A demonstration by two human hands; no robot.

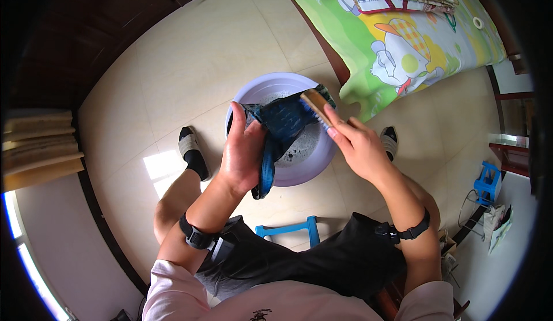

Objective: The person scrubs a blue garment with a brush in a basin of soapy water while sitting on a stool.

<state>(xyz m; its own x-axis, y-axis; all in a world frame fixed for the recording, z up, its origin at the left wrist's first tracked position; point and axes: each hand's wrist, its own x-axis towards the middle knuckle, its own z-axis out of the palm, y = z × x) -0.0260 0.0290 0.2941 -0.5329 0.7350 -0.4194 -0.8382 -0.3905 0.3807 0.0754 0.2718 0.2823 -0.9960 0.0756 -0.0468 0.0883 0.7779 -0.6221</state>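
A wet dark-blue fabric item (287, 115) with a brighter blue, black-edged part is spread above a lavender plastic basin (311, 172). I cannot tell what kind of article it is. My left hand (244, 152) holds its near left side, thumb raised and the fingers mostly hidden by fabric. In my right hand (360, 144) is a wooden-backed scrub brush (317, 105), its blue and white bristles against the far right of the fabric. Sudsy water (298, 150) with foam shows inside the basin under the item.
A blue plastic stool (287, 229) shows between my legs. My feet in slippers flank the basin on the tiled floor (207, 57). A bed with a cartoon-print sheet (402, 57) is at upper right. Another blue stool (487, 182) stands by the right wall.
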